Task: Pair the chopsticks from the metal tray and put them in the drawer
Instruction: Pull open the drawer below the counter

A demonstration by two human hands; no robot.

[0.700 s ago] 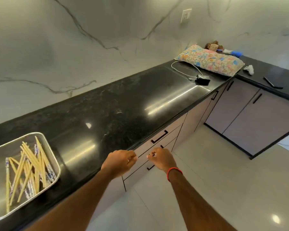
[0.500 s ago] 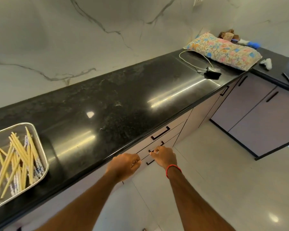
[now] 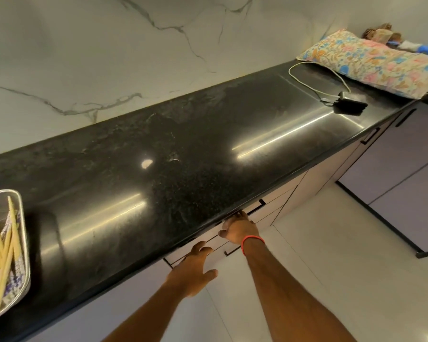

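Observation:
The metal tray (image 3: 22, 219) sits at the far left of the black counter, cut off by the frame edge. Several pale chopsticks (image 3: 0, 245) lie jumbled in it, some with blue-patterned ends. Below the counter's front edge are stacked drawers (image 3: 269, 213) with thin black handles, all closed. My right hand (image 3: 240, 232), with a red band on its wrist, reaches up to the top drawer's handle, its fingers curled on it just under the counter lip. My left hand (image 3: 195, 267) hovers lower and to the left with fingers spread, holding nothing.
A floral pillow (image 3: 371, 62) lies at the counter's far right, with a white cable (image 3: 314, 77) and a black device (image 3: 349, 106) in front of it. Grey cabinet doors (image 3: 403, 174) stand at the right beyond the drawers. Pale tiled floor (image 3: 331, 267) lies below.
Both hands moved forward to the drawer fronts. The right hand rose to the top handle, and the left hand went from closed to spread. The view tipped down and shifted right.

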